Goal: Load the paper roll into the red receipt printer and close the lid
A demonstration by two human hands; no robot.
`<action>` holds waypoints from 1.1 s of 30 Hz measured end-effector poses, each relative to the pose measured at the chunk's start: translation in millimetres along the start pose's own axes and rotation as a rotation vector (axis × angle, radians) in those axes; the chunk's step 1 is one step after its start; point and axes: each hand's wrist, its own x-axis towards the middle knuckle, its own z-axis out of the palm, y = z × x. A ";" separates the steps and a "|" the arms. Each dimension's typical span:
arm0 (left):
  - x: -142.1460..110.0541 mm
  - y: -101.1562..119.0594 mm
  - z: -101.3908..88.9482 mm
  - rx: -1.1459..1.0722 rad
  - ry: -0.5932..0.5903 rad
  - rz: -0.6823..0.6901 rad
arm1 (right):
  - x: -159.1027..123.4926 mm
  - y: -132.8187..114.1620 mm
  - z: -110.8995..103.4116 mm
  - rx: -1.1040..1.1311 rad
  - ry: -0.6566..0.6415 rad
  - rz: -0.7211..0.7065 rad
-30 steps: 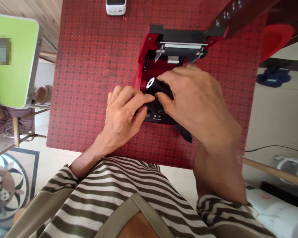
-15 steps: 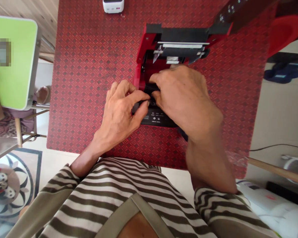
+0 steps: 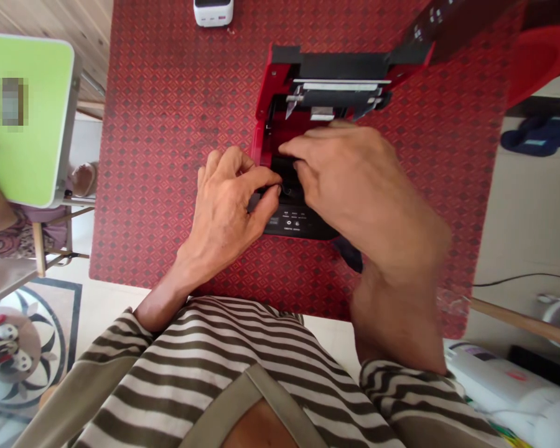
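Head view: our left hand and right hand pinch the black roll, now sunk inside the red printer; its white end no longer shows.

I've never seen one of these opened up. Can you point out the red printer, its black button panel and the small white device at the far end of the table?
red printer (image 3: 263,107), head view, left side wall.
black button panel (image 3: 293,225), head view, front face.
small white device (image 3: 213,12), head view, its body.
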 end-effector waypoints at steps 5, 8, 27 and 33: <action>-2.7 -1.7 -2.6 -0.005 0.006 0.030 | -34.5 8.5 -11.4 0.248 0.061 -0.183; -4.8 -3.4 1.2 -0.024 0.034 0.047 | -42.3 10.3 -10.4 0.288 0.114 -0.167; -9.0 -2.2 3.8 -0.110 0.023 0.086 | -68.4 2.8 6.7 0.231 0.360 -0.058; -15.4 -3.7 5.0 -0.055 0.095 0.194 | -84.4 6.3 17.9 0.268 0.449 -0.114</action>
